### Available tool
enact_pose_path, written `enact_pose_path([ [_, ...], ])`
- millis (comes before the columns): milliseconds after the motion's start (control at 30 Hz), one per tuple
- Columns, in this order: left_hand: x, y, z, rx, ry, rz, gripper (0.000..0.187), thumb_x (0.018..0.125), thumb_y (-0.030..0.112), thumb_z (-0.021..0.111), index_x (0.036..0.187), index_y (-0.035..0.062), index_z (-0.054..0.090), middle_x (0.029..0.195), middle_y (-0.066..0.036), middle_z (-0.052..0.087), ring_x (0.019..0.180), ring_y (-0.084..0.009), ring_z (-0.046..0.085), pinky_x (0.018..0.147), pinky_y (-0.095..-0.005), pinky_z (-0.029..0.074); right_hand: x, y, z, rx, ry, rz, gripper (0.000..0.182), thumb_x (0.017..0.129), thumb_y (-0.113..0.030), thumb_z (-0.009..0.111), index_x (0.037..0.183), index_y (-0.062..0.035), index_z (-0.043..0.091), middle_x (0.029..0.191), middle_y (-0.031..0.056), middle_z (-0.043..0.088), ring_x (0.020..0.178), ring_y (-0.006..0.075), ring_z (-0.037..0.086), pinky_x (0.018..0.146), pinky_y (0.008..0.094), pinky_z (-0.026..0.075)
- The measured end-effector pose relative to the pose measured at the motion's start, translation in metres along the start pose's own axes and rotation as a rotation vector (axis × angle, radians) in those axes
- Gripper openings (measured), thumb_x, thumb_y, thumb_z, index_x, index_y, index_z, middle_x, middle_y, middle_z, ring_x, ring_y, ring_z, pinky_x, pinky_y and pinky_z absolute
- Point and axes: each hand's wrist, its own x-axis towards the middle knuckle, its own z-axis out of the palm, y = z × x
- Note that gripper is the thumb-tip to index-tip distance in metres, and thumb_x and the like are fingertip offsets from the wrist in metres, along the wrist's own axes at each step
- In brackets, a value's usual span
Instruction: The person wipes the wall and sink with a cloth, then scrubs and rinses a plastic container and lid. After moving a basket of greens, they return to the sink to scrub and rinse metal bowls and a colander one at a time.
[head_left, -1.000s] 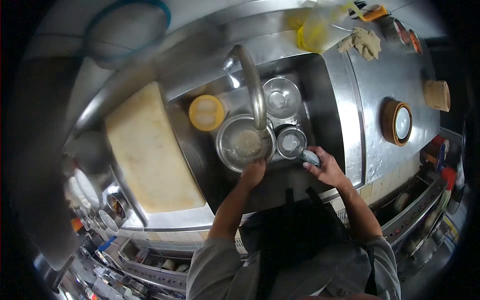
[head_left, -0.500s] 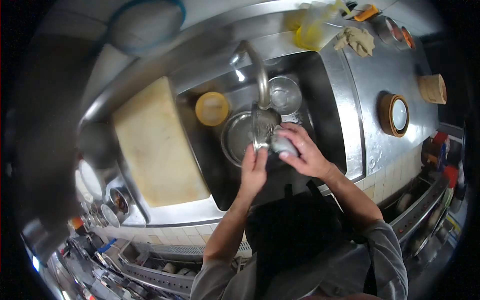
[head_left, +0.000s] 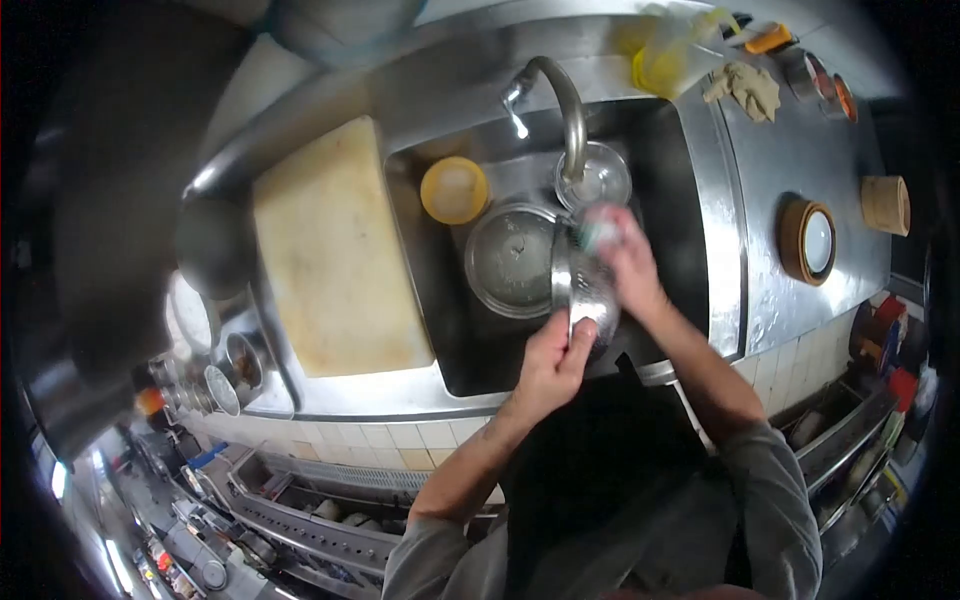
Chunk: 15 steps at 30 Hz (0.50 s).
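Note:
Over the sink [head_left: 660, 330], my left hand [head_left: 557, 362] grips the near rim of a shiny metal strainer bowl [head_left: 590, 300], thumb on its side. The bowl is tilted on edge. My right hand [head_left: 632, 262], blurred by motion, holds a pale greenish scrubbing pad [head_left: 598, 236] against the bowl's upper side. A round metal pan [head_left: 500, 262] lies in the sink left of the bowl. Behind are a yellow bowl [head_left: 455, 190] and a clear round bowl [head_left: 603, 176], the latter partly under the curved faucet [head_left: 570, 110].
A large cutting board [head_left: 340, 260] lies left of the sink. On the right counter [head_left: 770, 170] are a crumpled cloth [head_left: 747, 90], a wooden container with a white bowl [head_left: 806, 242] and another wooden container [head_left: 886, 205]. A jug of yellow liquid [head_left: 665, 65] stands behind the sink.
The strainer bowl has turned and moved toward me and right, away from the faucet, in my left hand. My right hand has moved up along it with the pad. The camera view has shifted.

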Motion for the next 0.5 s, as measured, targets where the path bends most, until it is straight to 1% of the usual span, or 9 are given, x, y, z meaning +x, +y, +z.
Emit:
enact_pose_path([
  [67,-0.009,0.022,0.006,-0.017,-0.036,0.129,0.023,0.104,0.019,0.059,0.118,0.0012,0.063,0.084,-0.012,0.065,0.081,-0.0136,0.065,0.075,-0.0305,0.053,0.005,-0.013,-0.016,0.066,0.054,0.094,0.045,0.100,-0.030,0.045,0.136,-0.0048,0.052,0.126,0.0119,0.060,0.119,0.0188,0.055,0.102,0.0334,0.045],
  [133,-0.006,0.026,0.015,-0.063,-0.032,0.200,0.028,0.103,0.017,0.060,0.125,-0.0007,0.060,0.090,-0.016,0.068,0.085,-0.0228,0.071,0.078,-0.0345,0.056,-0.017,-0.005,0.005,0.457,0.253,0.179,0.046,0.102,-0.033,0.045,0.139,-0.0066,0.050,0.129,0.0116,0.059,0.121,0.0202,0.055,0.104,0.0342,0.044],
  [167,0.001,0.010,0.019,0.019,-0.043,0.273,0.031,0.103,0.014,0.059,0.129,-0.0019,0.058,0.096,-0.019,0.069,0.090,-0.0297,0.071,0.081,-0.0380,0.056,-0.034,0.018,-0.007,0.568,0.145,0.478,0.048,0.104,-0.039,0.047,0.143,-0.0092,0.048,0.136,0.0119,0.056,0.127,0.0229,0.053,0.107,0.0362,0.044],
  [233,0.026,-0.013,0.018,0.193,-0.134,0.372,0.043,0.099,0.007,0.058,0.139,-0.0039,0.048,0.119,-0.027,0.066,0.108,-0.0442,0.066,0.090,-0.0479,0.055,-0.061,0.104,-0.014,0.653,0.034,0.431,0.053,0.105,-0.046,0.047,0.145,-0.0103,0.047,0.143,0.0107,0.054,0.130,0.0249,0.053,0.104,0.0429,0.049],
  [267,0.028,-0.027,0.018,0.194,-0.118,0.362,0.043,0.099,0.007,0.058,0.139,-0.0039,0.048,0.119,-0.027,0.066,0.108,-0.0442,0.066,0.090,-0.0479,0.055,-0.075,0.141,-0.028,0.643,-0.074,0.485,0.055,0.105,-0.047,0.047,0.146,-0.0107,0.047,0.145,0.0107,0.054,0.132,0.0249,0.053,0.103,0.0461,0.050],
  [367,0.033,-0.044,0.017,0.510,-0.179,0.304,0.055,0.092,0.005,0.057,0.144,-0.0052,0.040,0.133,-0.026,0.060,0.116,-0.0400,0.064,0.097,-0.0490,0.055,-0.068,0.028,-0.016,0.636,-0.034,0.642,0.056,0.104,-0.045,0.050,0.147,-0.0103,0.045,0.144,0.0114,0.054,0.132,0.0247,0.053,0.100,0.0499,0.053],
  [400,0.030,-0.048,0.017,0.510,-0.179,0.302,0.055,0.092,0.005,0.057,0.144,-0.0052,0.040,0.133,-0.026,0.060,0.116,-0.0400,0.064,0.097,-0.0490,0.055,-0.066,0.025,-0.024,0.655,-0.084,0.565,0.056,0.104,-0.045,0.049,0.151,-0.0155,0.044,0.138,0.0049,0.060,0.129,0.0246,0.056,0.103,0.0548,0.048],
  [467,0.028,-0.058,0.021,0.851,-0.294,0.312,0.050,0.096,0.006,0.054,0.143,-0.0046,0.042,0.132,-0.029,0.060,0.115,-0.0426,0.065,0.091,-0.0444,0.058,-0.064,-0.002,-0.022,0.458,0.040,0.509,0.062,0.098,-0.036,0.063,0.148,-0.0051,0.042,0.139,0.0135,0.057,0.128,0.0259,0.055,0.102,0.0477,0.051],
  [500,0.029,-0.049,0.024,0.864,-0.430,0.136,0.049,0.096,0.012,0.054,0.142,-0.0013,0.046,0.133,-0.026,0.061,0.124,-0.0372,0.061,0.105,-0.0483,0.050,-0.064,0.010,-0.030,0.455,0.041,0.505,0.062,0.098,-0.036,0.063,0.148,-0.0051,0.042,0.139,0.0135,0.057,0.128,0.0259,0.055,0.102,0.0477,0.051],
])
